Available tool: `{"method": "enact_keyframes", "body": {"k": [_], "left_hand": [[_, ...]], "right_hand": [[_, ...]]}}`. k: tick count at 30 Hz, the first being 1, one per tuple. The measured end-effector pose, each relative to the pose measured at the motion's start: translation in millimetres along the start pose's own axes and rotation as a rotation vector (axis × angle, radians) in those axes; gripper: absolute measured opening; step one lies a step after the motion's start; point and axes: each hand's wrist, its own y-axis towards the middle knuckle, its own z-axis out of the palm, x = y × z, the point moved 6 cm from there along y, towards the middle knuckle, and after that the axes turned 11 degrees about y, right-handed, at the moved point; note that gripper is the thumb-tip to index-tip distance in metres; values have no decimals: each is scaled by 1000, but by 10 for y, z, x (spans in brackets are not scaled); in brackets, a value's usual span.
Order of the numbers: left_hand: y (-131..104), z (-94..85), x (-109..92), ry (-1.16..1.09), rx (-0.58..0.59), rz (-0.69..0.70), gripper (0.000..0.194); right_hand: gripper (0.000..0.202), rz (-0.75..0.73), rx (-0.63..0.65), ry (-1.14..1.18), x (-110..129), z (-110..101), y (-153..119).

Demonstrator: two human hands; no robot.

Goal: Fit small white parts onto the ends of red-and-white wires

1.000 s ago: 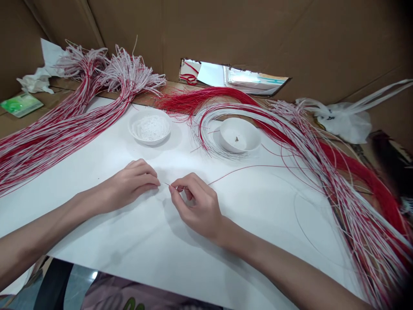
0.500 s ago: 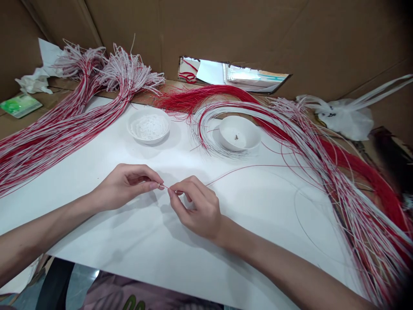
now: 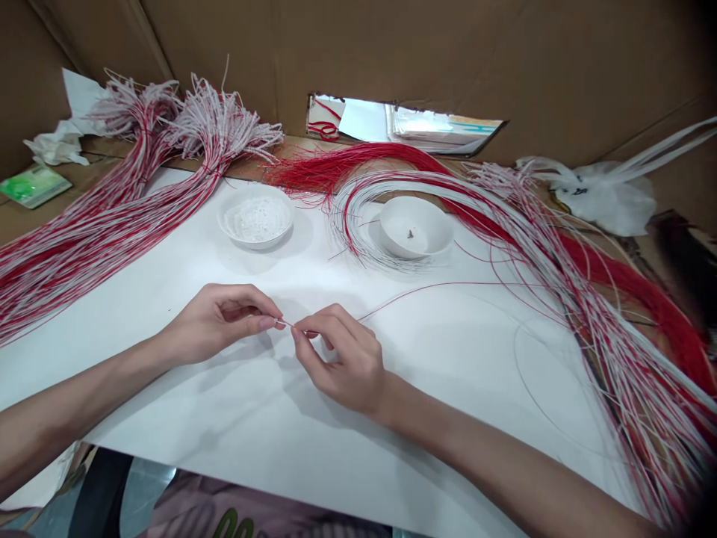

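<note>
Over the white sheet (image 3: 269, 448), a red wire (image 3: 448, 283) is pinched between the thumb and forefinger of the right hand (image 3: 344, 359), its tail curving off rightward. At its tip a tiny pale piece (image 3: 278, 321) is pinched by the left hand (image 3: 216, 325). Beyond, white bits (image 3: 258, 218) are held in the left bowl (image 3: 255, 244); the right bowl (image 3: 397, 213) is partly ringed by white wires (image 3: 518, 226). Behind everything, cardboard (image 3: 347, 52) is stood.

The piece (image 3: 279, 322) in the left fingers (image 3: 261, 324) is too small to identify; the left edge crops red-and-white strands (image 3: 84, 246); the dark object (image 3: 686, 254) at right is blurred.
</note>
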Motion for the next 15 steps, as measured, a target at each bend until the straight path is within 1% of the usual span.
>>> {"method": "enact_keyframes", "body": {"k": [8,15], "left_hand": [[2,-5,-27,40,-7,64,8],[-9,-10,-14,59,-6,46,10]], "right_hand": [[19,-22,-10,8,0,-6,-6],[17,-20,-2,5,2,-4,3]]}}
